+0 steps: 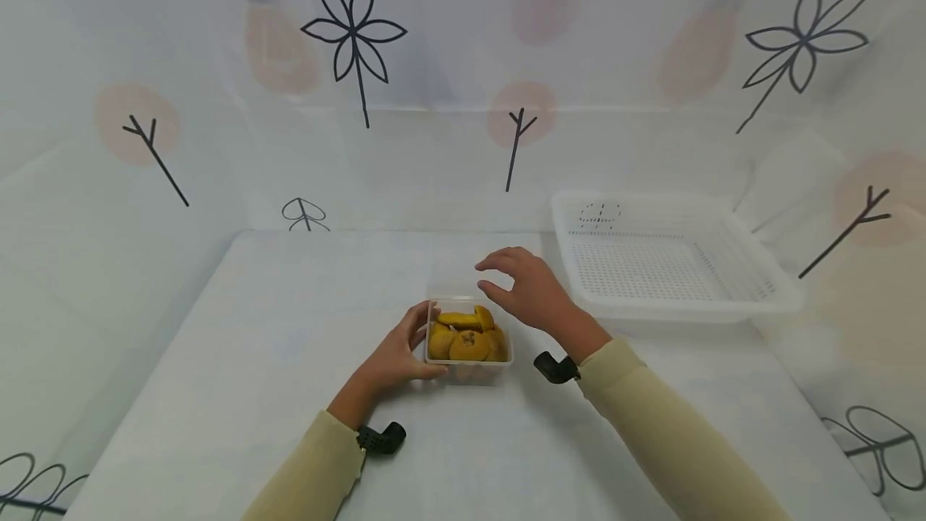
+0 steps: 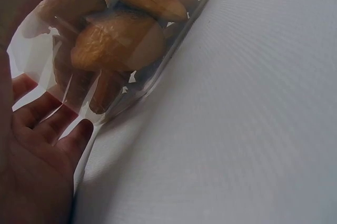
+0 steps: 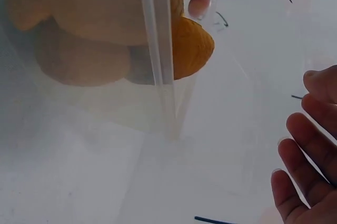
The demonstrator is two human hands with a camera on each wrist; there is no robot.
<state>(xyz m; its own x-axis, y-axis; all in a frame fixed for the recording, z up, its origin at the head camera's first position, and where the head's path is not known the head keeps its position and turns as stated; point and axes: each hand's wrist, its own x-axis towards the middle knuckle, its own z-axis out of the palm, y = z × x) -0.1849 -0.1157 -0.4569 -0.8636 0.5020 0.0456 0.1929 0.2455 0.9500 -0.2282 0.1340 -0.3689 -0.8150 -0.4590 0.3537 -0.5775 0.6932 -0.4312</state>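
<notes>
A clear plastic box [image 1: 479, 374] holds several yellow-brown mushrooms [image 1: 469, 346], piled up to its rim. My left hand [image 1: 394, 356] grips the box from its left side, thumb along the front and fingers round the back corner. In the left wrist view, the fingers [image 2: 50, 124] press on the see-through wall, with mushrooms [image 2: 118, 39] behind it. Over the box's right rear corner, my right hand [image 1: 524, 288] hovers with loosely bent fingers and a gap between thumb and forefinger. Nothing shows between those fingers [image 3: 308, 174] in the right wrist view.
A white perforated basket [image 1: 723, 312] stands at the back right of the white-covered table [image 1: 239, 360], beyond my right hand. Behind the table hangs a pale cloth [image 1: 434, 159] printed with leaf and twig drawings. Black wrist cameras [image 1: 383, 439] are strapped under both wrists.
</notes>
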